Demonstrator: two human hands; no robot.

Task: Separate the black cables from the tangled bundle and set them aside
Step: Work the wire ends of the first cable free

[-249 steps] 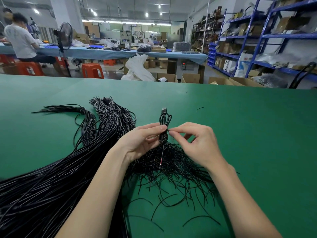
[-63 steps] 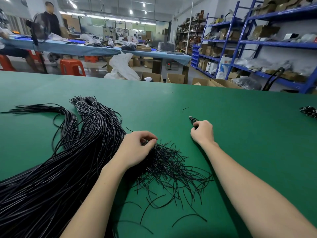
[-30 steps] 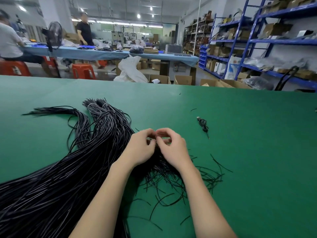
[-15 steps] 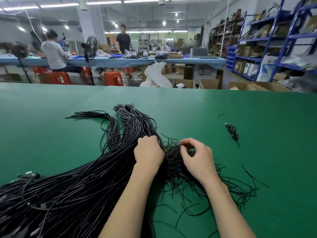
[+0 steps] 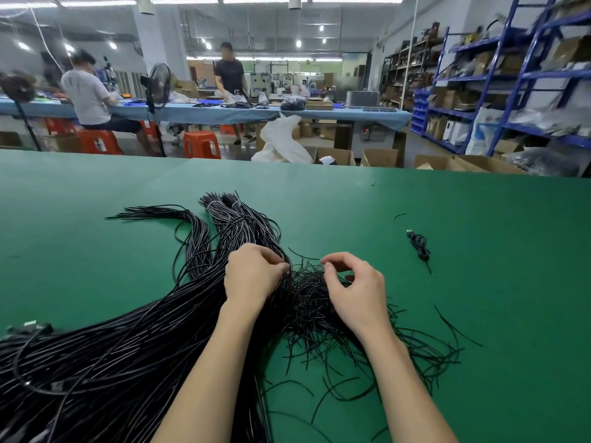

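Note:
A large bundle of long black cables [image 5: 134, 340] fans across the green table [image 5: 479, 314] from the lower left to the middle. A heap of short thin black ties [image 5: 319, 311] lies beside it under my hands. My left hand [image 5: 252, 273] grips cables at the edge of the bundle, fingers curled. My right hand [image 5: 355, 289] hovers over the tie heap with thumb and forefinger curled towards each other; whether it pinches a strand is unclear. One coiled black USB cable [image 5: 419, 246] lies apart on the table to the right.
Loose ties [image 5: 457, 327] are scattered right of the heap. Beyond the table's far edge stand cardboard boxes [image 5: 380, 156], a white bag [image 5: 284, 139], orange stools and blue shelving [image 5: 511, 91]. Two people work at a blue table [image 5: 224, 111] behind.
The coiled cable I was tying 8 s ago was laid down at the right. Both hands came back to the bundle; in the last half second they have barely shifted.

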